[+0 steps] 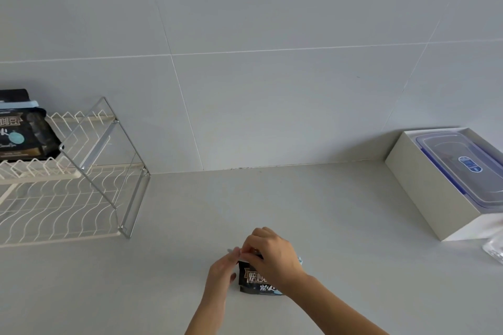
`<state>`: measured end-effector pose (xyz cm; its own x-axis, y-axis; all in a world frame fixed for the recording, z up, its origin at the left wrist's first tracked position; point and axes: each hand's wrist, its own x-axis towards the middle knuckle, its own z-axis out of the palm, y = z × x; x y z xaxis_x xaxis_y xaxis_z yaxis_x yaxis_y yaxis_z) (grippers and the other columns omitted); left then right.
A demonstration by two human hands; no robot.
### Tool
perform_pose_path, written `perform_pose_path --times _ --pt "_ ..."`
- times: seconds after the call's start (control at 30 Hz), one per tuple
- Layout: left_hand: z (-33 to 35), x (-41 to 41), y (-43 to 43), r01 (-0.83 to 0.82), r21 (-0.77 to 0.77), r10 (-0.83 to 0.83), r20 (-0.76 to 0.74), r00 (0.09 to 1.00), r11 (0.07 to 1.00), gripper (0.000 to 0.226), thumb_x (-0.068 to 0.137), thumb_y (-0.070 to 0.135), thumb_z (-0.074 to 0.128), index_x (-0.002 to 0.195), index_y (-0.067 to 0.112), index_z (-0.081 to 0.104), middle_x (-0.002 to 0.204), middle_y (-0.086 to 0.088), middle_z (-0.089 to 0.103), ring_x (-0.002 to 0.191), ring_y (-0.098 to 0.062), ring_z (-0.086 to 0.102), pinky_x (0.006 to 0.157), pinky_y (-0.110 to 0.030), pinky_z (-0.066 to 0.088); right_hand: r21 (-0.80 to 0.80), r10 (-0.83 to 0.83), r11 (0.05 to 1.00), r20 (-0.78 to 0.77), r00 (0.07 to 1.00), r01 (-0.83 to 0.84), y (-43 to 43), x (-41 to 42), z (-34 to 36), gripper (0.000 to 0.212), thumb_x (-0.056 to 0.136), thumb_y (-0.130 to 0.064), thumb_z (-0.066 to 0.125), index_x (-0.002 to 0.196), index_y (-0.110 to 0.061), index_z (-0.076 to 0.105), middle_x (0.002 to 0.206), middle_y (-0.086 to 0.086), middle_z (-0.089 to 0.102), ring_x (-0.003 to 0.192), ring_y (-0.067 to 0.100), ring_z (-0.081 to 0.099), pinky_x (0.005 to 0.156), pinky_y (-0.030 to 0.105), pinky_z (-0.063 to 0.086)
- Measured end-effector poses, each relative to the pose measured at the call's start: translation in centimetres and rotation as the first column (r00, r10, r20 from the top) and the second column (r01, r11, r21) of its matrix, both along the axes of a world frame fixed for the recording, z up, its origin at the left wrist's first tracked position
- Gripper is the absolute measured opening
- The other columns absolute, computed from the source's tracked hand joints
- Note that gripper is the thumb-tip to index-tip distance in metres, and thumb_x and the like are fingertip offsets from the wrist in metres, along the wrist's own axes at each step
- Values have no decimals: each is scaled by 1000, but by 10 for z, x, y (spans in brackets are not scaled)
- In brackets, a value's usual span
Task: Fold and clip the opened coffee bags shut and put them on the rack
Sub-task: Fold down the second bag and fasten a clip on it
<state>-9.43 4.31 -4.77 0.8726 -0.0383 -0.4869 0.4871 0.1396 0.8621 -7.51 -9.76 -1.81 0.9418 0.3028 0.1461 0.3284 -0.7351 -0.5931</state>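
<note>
A small black coffee bag (251,279) with pale lettering stands on the grey counter near the front. My right hand (272,255) covers its top right, fingers pinched on the top edge. My left hand (221,270) pinches the same top edge from the left. A pale blue clip end (300,260) peeks out behind my right wrist. At the left stands a white wire rack (81,193) with two tiers. A second black coffee bag (23,134), closed with a light blue clip (19,105), lies on its upper tier.
A white open box (427,187) holding a clear plastic container with a blue-rimmed lid (462,160) sits at the right against the tiled wall. A clear glass object (494,250) shows at the right edge.
</note>
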Motion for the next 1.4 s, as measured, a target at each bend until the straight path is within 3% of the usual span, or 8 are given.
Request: perform_pose_path --times 0.27,0.43,0.7,0.83,0.97,1.13,1.27,1.4 --pt "5 -2 0 -26 14 26 -2 1000 1000 28 86 37 57 91 15 75 104 -7 73 105 -16 61 97 -40 46 53 -130 988 -215 968 145 -41 -12 -8 17 76 -42 62 92 -37 57 88 -17 60 81 1 55 64 18 44" --pt "7 -2 3 -4 60 4 0 1000 998 24 87 35 57 90 19 75 100 2 74 102 -9 60 86 -31 47 286 -193 913 -321 927 290 -69 -32 -15 25 81 -19 69 80 -44 67 84 -14 70 82 0 61 67 17 48" --pt "17 6 0 -41 232 2 170 986 972 10 88 15 59 91 10 67 85 0 64 82 -5 59 57 1 41 427 -372 797 -212 904 428 -62 -43 -24 29 75 -5 74 68 -33 69 81 -9 65 80 10 63 65 18 49" --pt "17 3 -1 -63 248 20 173 985 967 8 88 14 60 88 7 65 76 1 64 60 9 58 51 -2 41 386 -371 829 -160 915 404 -62 -39 -23 25 75 -8 74 66 -30 64 77 -12 61 81 10 58 66 18 46" --pt "9 1 1 -86 258 69 76 995 962 7 87 13 61 82 10 64 75 -3 66 66 -4 61 57 -17 44 364 -333 865 -100 938 346 -57 -38 -16 21 74 -8 74 68 -26 65 74 -16 58 81 8 57 65 20 49" --pt "2 -8 -6 -124 326 111 58 992 937 7 88 4 57 82 6 60 75 -8 66 69 -20 63 48 -6 42 435 -380 794 -189 905 424 -50 -34 -13 26 75 -9 74 62 -30 65 75 -6 63 73 11 62 65 26 51" --pt "16 -3 -14 -130 743 -204 341 918 656 17 89 15 56 96 30 62 100 5 67 106 -21 56 80 -30 44 503 -393 734 -233 890 456 -54 -30 -9 34 74 -6 76 60 -36 66 74 -4 65 73 6 63 62 11 47" --pt "36 -1 -35 -59 961 -458 182 870 270 33 84 41 59 116 45 54 150 -7 30 140 -27 18 109 -53 22 514 -371 720 -283 885 466 -59 -37 -14 37 72 -3 76 59 -37 68 72 -6 67 72 5 65 58 13 48"
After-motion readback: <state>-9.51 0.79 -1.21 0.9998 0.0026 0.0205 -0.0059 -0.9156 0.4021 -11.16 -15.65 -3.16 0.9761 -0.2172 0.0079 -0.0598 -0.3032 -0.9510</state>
